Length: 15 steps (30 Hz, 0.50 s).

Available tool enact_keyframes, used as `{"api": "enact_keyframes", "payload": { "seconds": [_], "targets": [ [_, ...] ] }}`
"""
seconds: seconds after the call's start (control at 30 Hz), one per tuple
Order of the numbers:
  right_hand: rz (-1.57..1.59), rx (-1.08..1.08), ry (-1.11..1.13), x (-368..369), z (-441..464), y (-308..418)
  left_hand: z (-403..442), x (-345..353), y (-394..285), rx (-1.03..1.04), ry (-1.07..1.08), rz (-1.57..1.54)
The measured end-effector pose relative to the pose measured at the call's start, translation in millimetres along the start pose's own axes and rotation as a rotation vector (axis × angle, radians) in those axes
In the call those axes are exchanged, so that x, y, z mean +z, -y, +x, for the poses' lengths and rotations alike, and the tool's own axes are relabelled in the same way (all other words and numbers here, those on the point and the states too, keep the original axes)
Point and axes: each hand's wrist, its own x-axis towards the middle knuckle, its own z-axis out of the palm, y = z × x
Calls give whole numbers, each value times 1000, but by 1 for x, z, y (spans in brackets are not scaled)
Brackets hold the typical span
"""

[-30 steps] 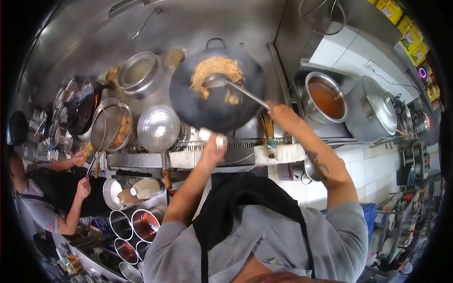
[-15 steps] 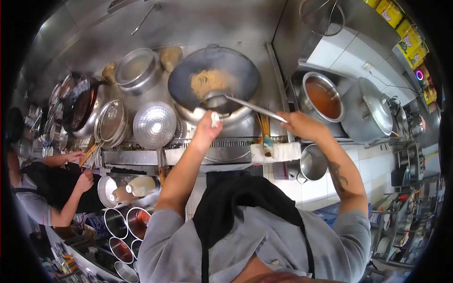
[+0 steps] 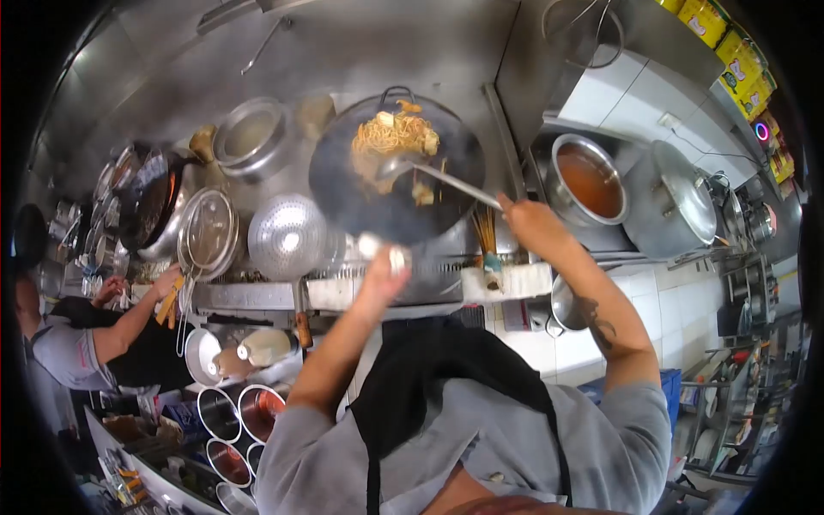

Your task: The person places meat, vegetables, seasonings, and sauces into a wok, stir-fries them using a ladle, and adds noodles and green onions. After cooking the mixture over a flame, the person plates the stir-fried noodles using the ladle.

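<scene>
A dark wok (image 3: pixel 343 184) stands on the stove with noodles (image 3: pixel 403 136) and pale pieces of food in it, under some steam. My right hand (image 3: pixel 532 225) is wrapped round the handle of a long metal ladle (image 3: pixel 455 182), whose bowl rests among the noodles. At the wok's near edge my left hand (image 3: pixel 384 273) grips a white cloth (image 3: pixel 372 246), with the wok's rim beneath it. The wok's near handle is hidden by hand and cloth.
Left of the wok lie a perforated strainer (image 3: pixel 286 236), a metal pot (image 3: pixel 249 137) and wire sieves (image 3: pixel 209 230). A pot of reddish liquid (image 3: pixel 592 182) and a lidded pot (image 3: pixel 669 202) stand right. A co-worker's arm (image 3: pixel 129 330) is at the far left.
The wok tipped toward me and is now flatter again, its noodles spread toward the back. My right hand and the ladle moved slightly up. The co-worker's arms shifted near the sieves.
</scene>
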Motion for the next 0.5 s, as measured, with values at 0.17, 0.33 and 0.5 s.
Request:
{"api": "enact_keyframes", "payload": {
  "seconds": [0.17,0.33,0.5],
  "targets": [
    [187,6,29,-9,-7,-14,42,36,-55,-109,42,37],
    [259,117,277,-18,-6,1,37,42,-44,-59,-99,52],
    [283,74,264,-25,5,-3,0,71,-51,-121,-128,54]
  ]
}}
